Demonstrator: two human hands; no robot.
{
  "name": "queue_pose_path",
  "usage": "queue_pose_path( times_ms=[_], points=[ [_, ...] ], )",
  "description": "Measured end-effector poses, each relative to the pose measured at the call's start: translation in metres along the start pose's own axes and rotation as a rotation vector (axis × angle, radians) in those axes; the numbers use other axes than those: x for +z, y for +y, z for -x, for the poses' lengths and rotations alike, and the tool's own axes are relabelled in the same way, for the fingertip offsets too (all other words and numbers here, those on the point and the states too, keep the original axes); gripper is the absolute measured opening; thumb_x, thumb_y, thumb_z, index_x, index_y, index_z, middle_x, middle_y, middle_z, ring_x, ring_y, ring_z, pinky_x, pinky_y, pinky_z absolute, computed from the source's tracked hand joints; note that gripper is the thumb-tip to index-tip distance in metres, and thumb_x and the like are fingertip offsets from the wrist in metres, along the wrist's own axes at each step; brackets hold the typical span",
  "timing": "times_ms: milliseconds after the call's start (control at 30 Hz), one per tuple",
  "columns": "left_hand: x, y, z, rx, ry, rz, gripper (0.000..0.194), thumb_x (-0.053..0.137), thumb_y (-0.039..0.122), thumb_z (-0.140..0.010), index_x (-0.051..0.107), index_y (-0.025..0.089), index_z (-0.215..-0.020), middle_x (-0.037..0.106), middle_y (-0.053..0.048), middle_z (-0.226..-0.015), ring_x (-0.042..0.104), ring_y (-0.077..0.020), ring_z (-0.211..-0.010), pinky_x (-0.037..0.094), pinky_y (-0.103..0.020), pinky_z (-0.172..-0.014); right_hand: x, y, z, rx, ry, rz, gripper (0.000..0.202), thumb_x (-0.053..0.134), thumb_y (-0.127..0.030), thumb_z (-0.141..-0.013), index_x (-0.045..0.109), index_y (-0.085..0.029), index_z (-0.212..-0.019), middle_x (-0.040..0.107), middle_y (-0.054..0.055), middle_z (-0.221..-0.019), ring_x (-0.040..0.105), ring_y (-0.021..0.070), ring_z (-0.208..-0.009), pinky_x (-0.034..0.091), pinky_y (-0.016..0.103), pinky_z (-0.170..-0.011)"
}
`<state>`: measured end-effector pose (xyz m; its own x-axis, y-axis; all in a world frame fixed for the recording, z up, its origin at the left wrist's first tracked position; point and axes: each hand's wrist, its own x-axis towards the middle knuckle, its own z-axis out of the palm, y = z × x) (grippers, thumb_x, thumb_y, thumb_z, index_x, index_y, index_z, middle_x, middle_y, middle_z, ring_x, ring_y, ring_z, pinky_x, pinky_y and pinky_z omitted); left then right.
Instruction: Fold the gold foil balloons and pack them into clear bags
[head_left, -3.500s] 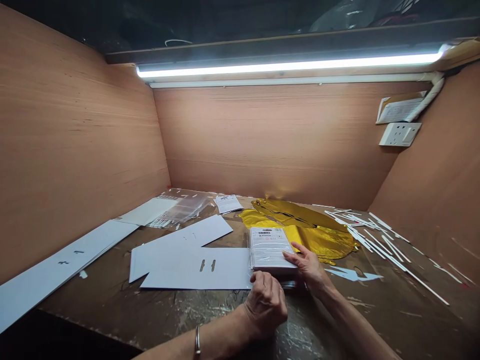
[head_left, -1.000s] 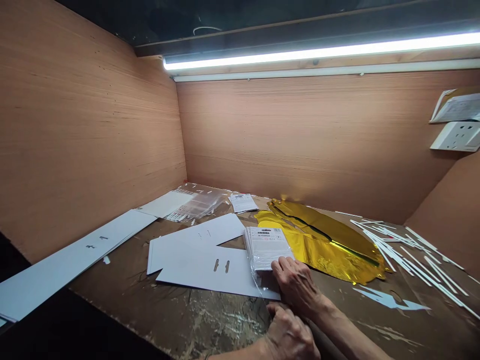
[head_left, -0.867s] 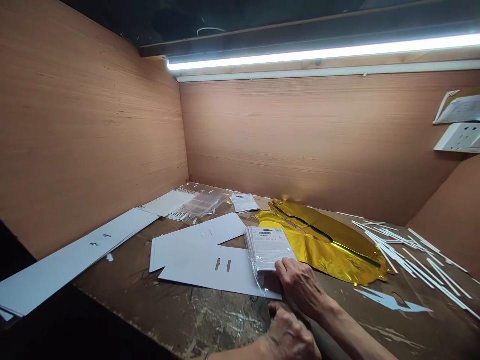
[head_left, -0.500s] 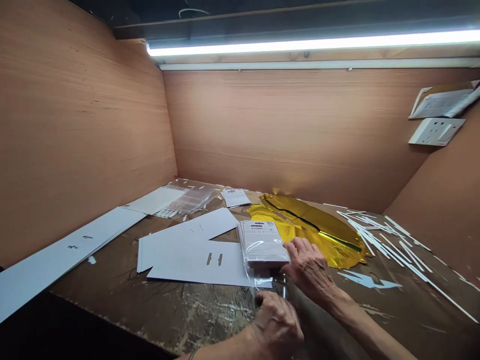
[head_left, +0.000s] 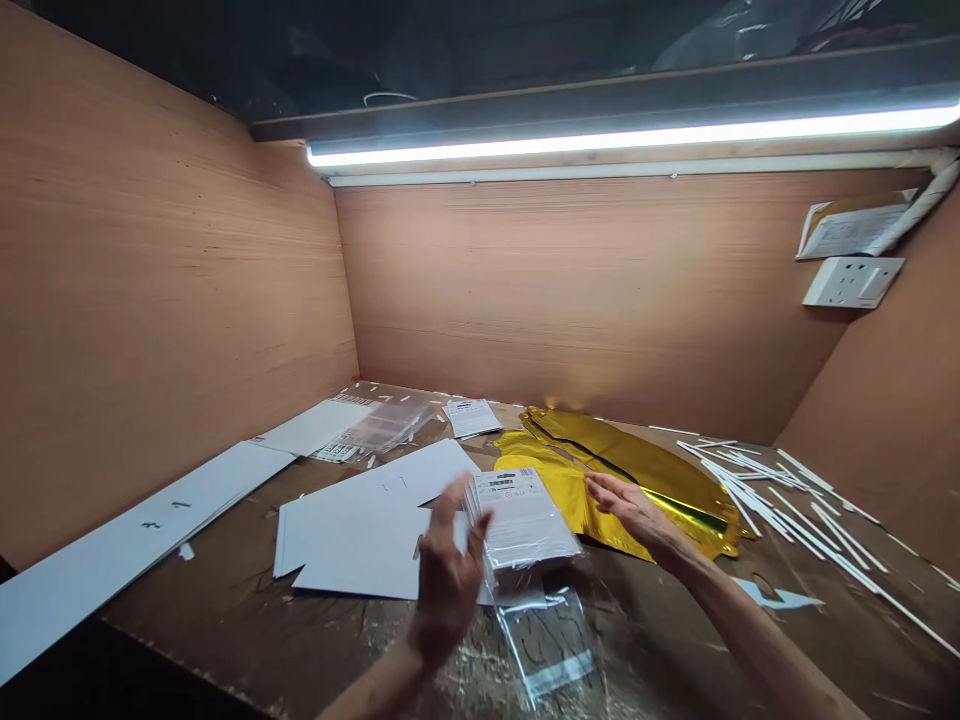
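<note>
A stack of printed cards in clear plastic bags (head_left: pixel 529 515) lies at the middle of the table, the flap of a bag (head_left: pixel 551 645) spread out toward me. Just left of the stack is my left hand (head_left: pixel 450 560), raised and slightly blurred, fingers apart with nothing in them. On the other side my right hand (head_left: pixel 630 510) is held with fingers stretched out, apart from the stack and in front of gold foil (head_left: pixel 667 455). White card sheets (head_left: pixel 360 540) lie beneath and left of my left hand.
Long white boards (head_left: pixel 135 540) run along the left wall. Clear bags (head_left: pixel 390 425) and a smaller printed card pile (head_left: pixel 471 417) lie at the back. Thin white strips (head_left: pixel 780 500) are scattered at right, near a cut white piece (head_left: pixel 776 594). A socket (head_left: pixel 853 281) is on the wall.
My left hand has left the bag flap, moving up and left and opening. My right hand has come off the stack's right edge. The flap now lies uncovered. The view has tilted up slightly.
</note>
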<state>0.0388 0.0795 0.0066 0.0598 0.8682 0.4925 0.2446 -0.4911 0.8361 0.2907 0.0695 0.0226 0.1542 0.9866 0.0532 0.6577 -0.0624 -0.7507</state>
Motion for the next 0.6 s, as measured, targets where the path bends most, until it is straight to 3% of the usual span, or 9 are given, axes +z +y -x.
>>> queue_pose_path(
  times_ms=[33,100,167,333,467,600],
  points=[
    [-0.003,-0.006,-0.015,-0.273,0.08,0.115,0.029,0.047,0.043,-0.078,0.052,0.016,-0.09,0.06,-0.009,-0.097,0.047,-0.0215,-0.107,0.034,-0.036,-0.093,0.003,0.003,-0.009,-0.003,0.006,-0.073,0.058,0.025,-0.052,-0.081,0.042,-0.013,-0.121,0.046,0.012,-0.125,0.048,0.0185,-0.108,0.042,0.029,-0.084],
    [0.002,-0.019,-0.036,-0.437,0.123,0.175,0.048,0.046,0.051,-0.076,0.046,0.014,-0.106,0.05,-0.014,-0.117,0.036,-0.0258,-0.118,0.027,-0.041,-0.097,0.018,0.004,-0.026,-0.009,0.002,-0.194,0.065,0.02,-0.057,-0.081,0.037,-0.012,-0.125,0.04,0.013,-0.13,0.044,0.0201,-0.113,0.04,0.032,-0.088],
    [0.017,-0.031,-0.045,-0.509,0.128,0.294,0.055,0.048,0.055,-0.073,0.044,0.014,-0.11,0.049,-0.015,-0.12,0.037,-0.0267,-0.118,0.029,-0.04,-0.097,0.038,-0.002,-0.038,-0.032,-0.021,-0.286,0.068,0.022,-0.062,-0.079,0.041,-0.014,-0.123,0.043,0.012,-0.128,0.043,0.0222,-0.113,0.038,0.036,-0.091],
    [0.047,-0.045,-0.04,-0.465,0.01,0.545,0.054,0.05,0.058,-0.07,0.051,0.016,-0.104,0.058,-0.011,-0.108,0.049,-0.0271,-0.107,0.039,-0.037,-0.089,0.068,-0.018,-0.045,-0.095,-0.07,-0.389,0.066,0.028,-0.065,-0.075,0.049,-0.019,-0.117,0.05,0.007,-0.122,0.039,0.0243,-0.116,0.027,0.041,-0.1],
    [0.047,-0.046,-0.055,-0.419,-0.098,0.239,0.059,0.043,0.057,-0.074,0.043,0.013,-0.114,0.045,-0.015,-0.124,0.036,-0.0266,-0.118,0.029,-0.037,-0.098,0.066,-0.02,-0.049,-0.072,-0.071,-0.383,0.066,0.025,-0.064,-0.077,0.048,-0.018,-0.118,0.049,0.008,-0.123,0.032,0.0265,-0.121,0.023,0.045,-0.1],
    [0.035,-0.032,-0.063,-0.357,-0.127,0.073,0.068,0.045,0.053,-0.075,0.032,0.008,-0.124,0.021,-0.019,-0.137,0.014,-0.0265,-0.128,0.012,-0.041,-0.104,0.047,-0.021,-0.043,-0.081,-0.066,-0.34,0.065,0.028,-0.061,-0.078,0.041,-0.017,-0.124,0.038,0.008,-0.131,0.025,0.024,-0.124,0.017,0.043,-0.103]
  ],
)
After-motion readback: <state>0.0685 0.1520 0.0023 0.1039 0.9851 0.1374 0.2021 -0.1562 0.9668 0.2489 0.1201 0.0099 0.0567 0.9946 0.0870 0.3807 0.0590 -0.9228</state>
